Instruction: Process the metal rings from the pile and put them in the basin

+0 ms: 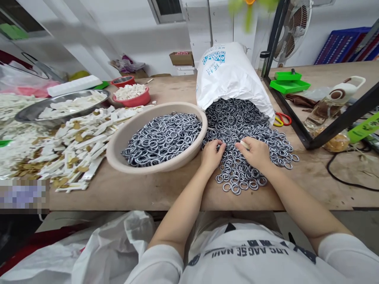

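Note:
My left hand (212, 156) is at the left side of a heap of grey metallic-looking rings (241, 173). Its thumb and fingers curl together, and whatever is between them is too small to make out. Across a narrow gap, my right hand (257, 153) rests over the same heap, closed on a small cream-coloured piece (244, 144) with a dark end toward the left hand. The heap spills from the mouth of a white sack (233, 75) lying behind both hands. To the left, a wide beige basin (114, 152) contains many similar rings.
White strips and brown bits (85, 157) are piled at the left, near a metal bowl (25, 114) and a red bowl (139, 100). On the right stand a black frame (291, 114), red-handled scissors (284, 119), green trays (288, 86) and a bottle (325, 104).

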The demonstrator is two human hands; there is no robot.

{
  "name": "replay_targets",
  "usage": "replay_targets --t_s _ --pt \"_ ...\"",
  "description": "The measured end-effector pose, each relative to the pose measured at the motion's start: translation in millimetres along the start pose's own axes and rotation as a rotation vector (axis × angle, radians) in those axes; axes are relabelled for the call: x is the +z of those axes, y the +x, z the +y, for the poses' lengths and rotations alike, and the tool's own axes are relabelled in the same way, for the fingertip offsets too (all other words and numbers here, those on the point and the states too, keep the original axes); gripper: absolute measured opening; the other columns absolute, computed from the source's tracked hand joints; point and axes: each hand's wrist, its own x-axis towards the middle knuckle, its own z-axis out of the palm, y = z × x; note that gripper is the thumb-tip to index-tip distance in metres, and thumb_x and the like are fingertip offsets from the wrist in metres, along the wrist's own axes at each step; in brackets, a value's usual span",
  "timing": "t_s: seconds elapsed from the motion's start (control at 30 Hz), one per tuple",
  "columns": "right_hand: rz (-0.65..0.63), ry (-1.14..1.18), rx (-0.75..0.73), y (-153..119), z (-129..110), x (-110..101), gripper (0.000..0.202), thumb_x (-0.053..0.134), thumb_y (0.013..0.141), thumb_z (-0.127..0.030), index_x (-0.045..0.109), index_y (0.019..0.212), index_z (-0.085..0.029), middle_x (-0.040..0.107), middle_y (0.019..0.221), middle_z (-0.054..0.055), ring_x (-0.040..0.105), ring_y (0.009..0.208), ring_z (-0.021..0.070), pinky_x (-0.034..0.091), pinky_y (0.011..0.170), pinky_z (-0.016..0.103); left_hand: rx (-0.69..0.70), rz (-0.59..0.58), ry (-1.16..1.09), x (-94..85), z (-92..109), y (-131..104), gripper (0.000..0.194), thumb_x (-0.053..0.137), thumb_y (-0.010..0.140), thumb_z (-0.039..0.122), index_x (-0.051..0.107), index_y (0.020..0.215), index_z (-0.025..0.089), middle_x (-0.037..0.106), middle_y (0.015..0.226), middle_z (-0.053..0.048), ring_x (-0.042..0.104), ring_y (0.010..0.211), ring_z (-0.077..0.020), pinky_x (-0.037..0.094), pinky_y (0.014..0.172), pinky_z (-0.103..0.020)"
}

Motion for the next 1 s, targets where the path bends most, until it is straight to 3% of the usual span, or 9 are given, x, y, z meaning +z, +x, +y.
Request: replay_targets --t_s 0.13,0.3,0.43,0.53,0.67,0.8,1.0 --pt "-0.025 0.196 0.055 0.5 0.8 4.5 0.043 0.052 0.093 -0.06 0.07 0.087 -0.022 0.067 0.072 0.001 0.057 0.065 0.016 0.034 0.063 0.028 -0.062 -0.02 -0.179 -3.1 8.7 -5.9 0.032 0.047 0.097 0.045 0.066 0.096 0.019 0.071 0.092 -0.004 0.061 0.084 -0.0174 0.046 0.08 -0.029" --pt "-0.149 0.682 0.088 -1.4 -1.7 20.2 0.047 0.058 0.089 -0.06 0.069 0.112 -0.02 0.068 0.082 0.001 0.055 0.068 0.0148 0.042 0.066 0.028 -0.062 -0.044 -0.458 -6.7 27.3 -17.5 0.034 0.05 0.095 0.048 0.065 0.091 0.018 0.064 0.078 -0.001 0.055 0.073 -0.0139 0.044 0.072 -0.026" --pt "-0.205 0.875 0.113 -6.5 -12.1 23.2 0.041 0.07 0.081 -0.055 0.068 0.1 -0.019 0.065 0.081 0.0 0.055 0.072 0.0145 0.045 0.069 0.028 -0.113 -0.053 -0.658 -17.2 42.1 -31.8 0.034 0.057 0.092 0.05 0.067 0.089 0.018 0.061 0.075 -0.001 0.054 0.072 -0.0138 0.046 0.07 -0.026" --pt "-0.259 0.957 0.135 -10.3 -21.2 16.6 0.039 0.07 0.082 -0.055 0.068 0.096 -0.019 0.063 0.076 -0.001 0.053 0.068 0.0138 0.043 0.065 0.028 -0.169 -0.065 -0.7 -29.5 47.5 -46.9 0.034 0.059 0.091 0.05 0.069 0.088 0.017 0.064 0.076 -0.002 0.056 0.072 -0.0145 0.047 0.071 -0.028" --pt "-0.372 1.014 0.104 -15.8 -28.8 13.1 0.037 0.069 0.082 -0.055 0.068 0.092 -0.019 0.061 0.074 -0.001 0.052 0.066 0.0135 0.043 0.064 0.028 -0.088 -0.074 -0.568 -39.2 48.7 -69.1 0.031 0.062 0.09 0.048 0.07 0.084 0.018 0.068 0.087 -0.005 0.061 0.084 -0.0176 0.05 0.081 -0.031" --pt "-0.426 1.012 0.11 -22.6 -33.0 17.4 0.033 0.069 0.084 -0.051 0.063 0.077 -0.02 0.059 0.07 -0.002 0.051 0.065 0.0128 0.043 0.064 0.028 -0.143 -0.16 -0.528 -36.3 48.5 -86.5 0.03 0.058 0.092 0.047 0.066 0.086 0.019 0.067 0.084 -0.003 0.059 0.079 -0.0165 0.048 0.077 -0.029" --pt "-0.54 0.957 0.062 -26.3 -37.8 15.5 0.032 0.069 0.085 -0.051 0.067 0.087 -0.019 0.061 0.074 -0.002 0.053 0.066 0.0133 0.043 0.063 0.028 -0.15 -0.118 -0.643 -25.9 43.1 -100.4 0.025 0.056 0.094 0.043 0.064 0.089 0.019 0.067 0.088 -0.003 0.06 0.082 -0.0167 0.047 0.08 -0.029"
